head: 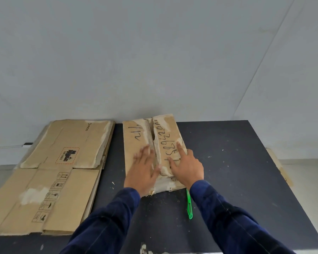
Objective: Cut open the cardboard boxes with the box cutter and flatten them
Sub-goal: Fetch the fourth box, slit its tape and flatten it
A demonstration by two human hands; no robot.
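A worn cardboard box (136,132) with black handwriting lies flat on the dark table (237,171), its two top flaps meeting along a torn middle seam. My left hand (142,170) rests palm down on the left flap, fingers spread. My right hand (186,165) presses on the right flap, index finger stretched over the writing. A green box cutter (189,204) lies on the table just below the box's near right corner, beside my right sleeve. Neither hand holds it.
A stack of flattened cardboard boxes (50,173) covers the table's left side, the top sheets printed with handling symbols. A strip of cardboard (279,165) pokes out beyond the table's right edge. Paper crumbs dot the table. A grey wall stands behind.
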